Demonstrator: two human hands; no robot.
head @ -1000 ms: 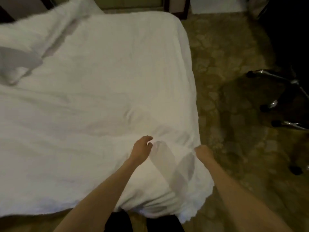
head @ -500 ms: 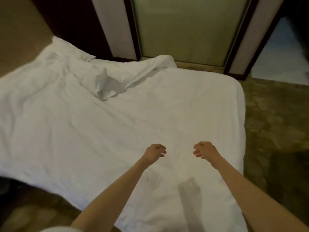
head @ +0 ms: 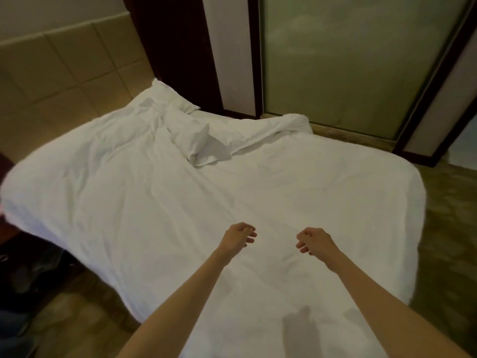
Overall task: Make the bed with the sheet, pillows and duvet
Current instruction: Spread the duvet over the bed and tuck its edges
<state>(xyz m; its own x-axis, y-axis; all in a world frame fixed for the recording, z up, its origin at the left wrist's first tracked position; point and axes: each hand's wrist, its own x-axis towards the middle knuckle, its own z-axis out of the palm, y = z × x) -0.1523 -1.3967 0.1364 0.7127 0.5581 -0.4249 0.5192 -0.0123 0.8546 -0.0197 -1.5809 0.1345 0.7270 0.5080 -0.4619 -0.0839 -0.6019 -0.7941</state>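
Duvet: white and lightly creased, spread over the whole top of the bed; it hangs over the near-left edge and the right side.
Folded corner: a flap of the white cloth standing up in a peak on the far half, casting a grey shadow to its right.
Bunched ridge: crumpled white cloth along the far edge; whether it is duvet or sheet cannot be told.
Pillow: white, at the far-left corner, against the headboard, its near part under the rumpled cloth.
Left hand: stretched out over the duvet's middle, fingers loosely curled, grasping nothing; whether it touches the cloth cannot be told.
Right hand: beside the left, a gap between them, fingers loosely curled inward, grasping nothing.
Headboard: tan padded squares, far left.
Glass panel: frosted, greenish, in a dark frame beyond the bed.
Floor: brown, mottled, to the right and near left.
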